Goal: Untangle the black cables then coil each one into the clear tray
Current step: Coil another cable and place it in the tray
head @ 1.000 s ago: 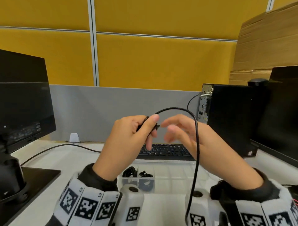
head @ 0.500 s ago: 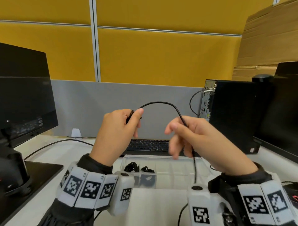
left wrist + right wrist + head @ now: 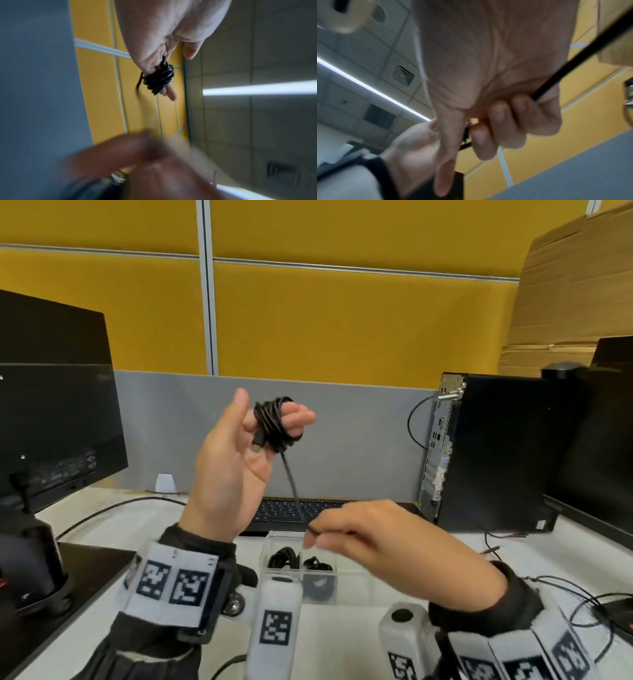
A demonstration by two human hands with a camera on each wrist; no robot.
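My left hand (image 3: 251, 424) is raised with the palm facing me. A black cable (image 3: 275, 422) is wound in several turns round two of its fingers, its plug (image 3: 257, 446) hanging by the palm and the thumb standing off. The left wrist view shows the same coil (image 3: 159, 79). From the coil the cable runs down to my right hand (image 3: 317, 537), which pinches it between thumb and fingertips above the clear tray (image 3: 284, 537). In the right wrist view the cable (image 3: 573, 70) passes under the curled fingers (image 3: 498, 117). Coiled black cables (image 3: 286, 558) lie in the tray.
A black keyboard (image 3: 281, 510) lies behind the tray. A monitor (image 3: 51, 412) and its base (image 3: 37, 577) stand left, a computer tower (image 3: 493, 453) and a second monitor (image 3: 609, 446) right. Loose wires (image 3: 582, 604) trail at the right edge. A grey and yellow partition closes the back.
The left hand has risen and turned palm toward me, and the cable now sits wound round its fingers instead of arching between both hands. The right hand has dropped lower over the tray.
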